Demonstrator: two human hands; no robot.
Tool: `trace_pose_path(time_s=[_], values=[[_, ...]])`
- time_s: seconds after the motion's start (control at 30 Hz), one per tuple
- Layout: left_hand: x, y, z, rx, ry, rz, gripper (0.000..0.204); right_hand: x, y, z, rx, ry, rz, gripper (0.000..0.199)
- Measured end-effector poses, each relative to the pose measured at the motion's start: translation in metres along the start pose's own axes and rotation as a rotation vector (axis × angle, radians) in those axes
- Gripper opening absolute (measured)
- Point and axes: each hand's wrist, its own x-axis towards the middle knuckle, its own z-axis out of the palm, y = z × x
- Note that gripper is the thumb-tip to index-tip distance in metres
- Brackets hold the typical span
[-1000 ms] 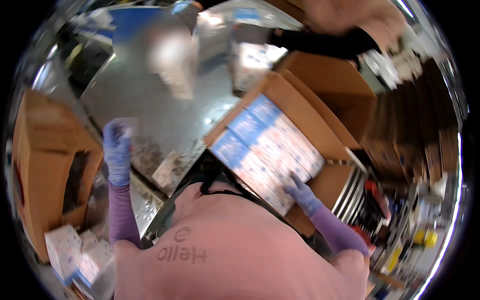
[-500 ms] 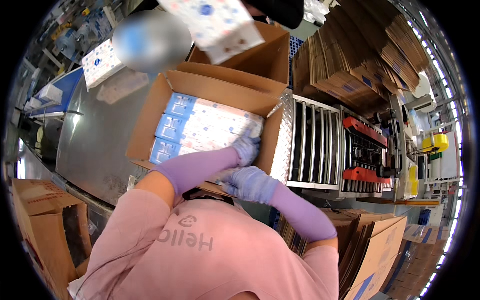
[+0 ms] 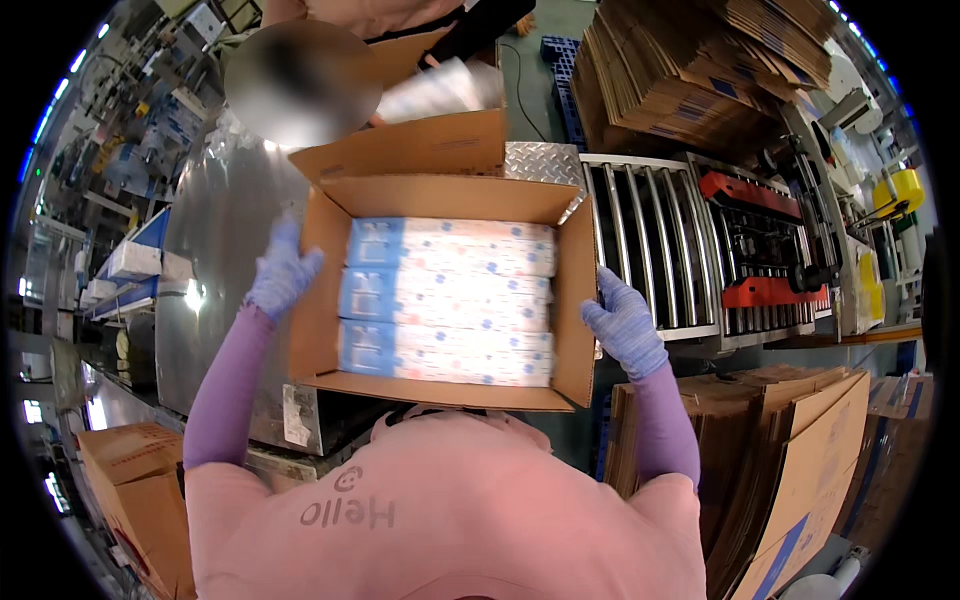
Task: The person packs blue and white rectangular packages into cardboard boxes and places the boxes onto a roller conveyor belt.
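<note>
An uncovered cardboard carton [image 3: 450,392] sits in front of me. In it lie several white tissue packs [image 3: 470,290] with blue ends and small printed flowers, side by side in rows. Beside the carton's left wall is my left hand [image 3: 285,275], in a bluish knit glove, fingers spread, thumb close to the cardboard. At the opposite wall, my right hand [image 3: 628,325], gloved alike, rests against the outside with its thumb at the edge and its fingers apart. Neither hand is wrapped round anything.
Beyond my carton, another person handles a blurred white pack [image 3: 440,92] over a second carton [image 3: 420,145]. A roller conveyor [image 3: 645,245] leads right to a machine with red guards [image 3: 750,195]. Flat cardboard stacks [image 3: 670,85] stand far right, with more [image 3: 740,460] near right.
Both hands have left the packs inside the carton and moved apart to its two sides. The carton has shifted and squared up towards me. The other person's pack has come down towards the second carton.
</note>
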Motion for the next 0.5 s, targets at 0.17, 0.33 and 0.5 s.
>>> trace_pose_path(time_s=[0.17, 0.33, 0.5], values=[[-0.038, 0.012, 0.070, -0.138, -0.681, 0.227, 0.098, 0.022, -0.035, 0.052, -0.403, -0.513, 0.228, 0.086], [-0.064, 0.054, 0.086, 0.376, -1.133, 0.563, 0.088, 0.052, -0.027, 0.085, -0.500, -0.515, 0.241, 0.098], [-0.040, 0.081, 0.043, 0.097, -1.318, 0.636, 0.075, 0.074, -0.033, 0.066, -0.585, -0.521, 0.052, 0.066]])
